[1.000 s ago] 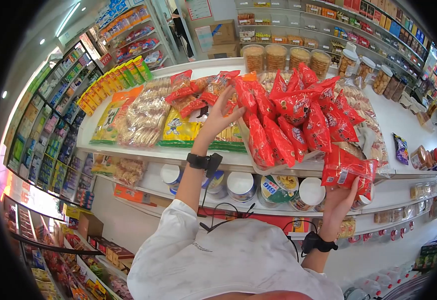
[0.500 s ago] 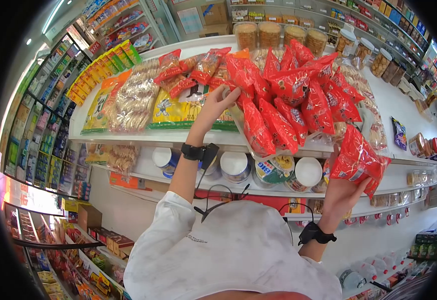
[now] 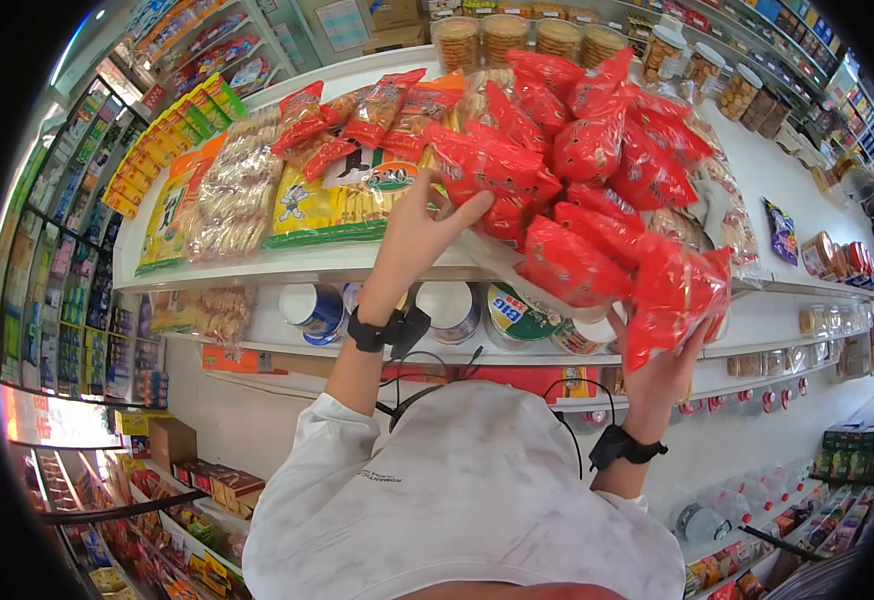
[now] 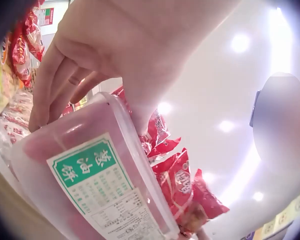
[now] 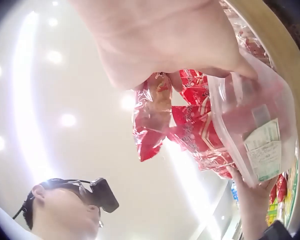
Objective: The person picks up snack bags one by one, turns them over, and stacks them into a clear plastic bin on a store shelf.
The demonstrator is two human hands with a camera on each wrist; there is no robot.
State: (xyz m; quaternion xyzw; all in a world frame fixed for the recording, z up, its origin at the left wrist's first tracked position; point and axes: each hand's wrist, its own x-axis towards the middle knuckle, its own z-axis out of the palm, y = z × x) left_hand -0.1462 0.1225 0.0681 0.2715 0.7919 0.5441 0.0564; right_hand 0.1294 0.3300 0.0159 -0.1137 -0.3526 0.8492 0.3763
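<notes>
A clear plastic box [image 4: 35, 155] with a green-and-white label [image 4: 92, 180] is heaped with red snack bags [image 3: 587, 150]. My left hand [image 3: 422, 235] grips the box's left end; in the left wrist view its thumb lies at the rim and the fingers reach along the far side. My right hand [image 3: 657, 375] is at the front right corner, holding a red snack bag [image 3: 677, 300] against the heap. In the right wrist view that hand's thumb [image 5: 245, 70] touches the box wall, and a bag [image 5: 152, 120] hangs by the fingers.
Left of the box lie small red packets [image 3: 387, 110], yellow-green bags [image 3: 332, 205] and wrapped crackers [image 3: 232, 190]. Cookie jars [image 3: 557, 42] line the back. A purple packet [image 3: 782, 232] lies right. Lidded tubs [image 3: 447, 305] stand on the shelf below.
My left hand has closed round the box's end. My right hand has brought its bag leftward against the heap, and the bags in the box have shifted. The head view has tipped downward.
</notes>
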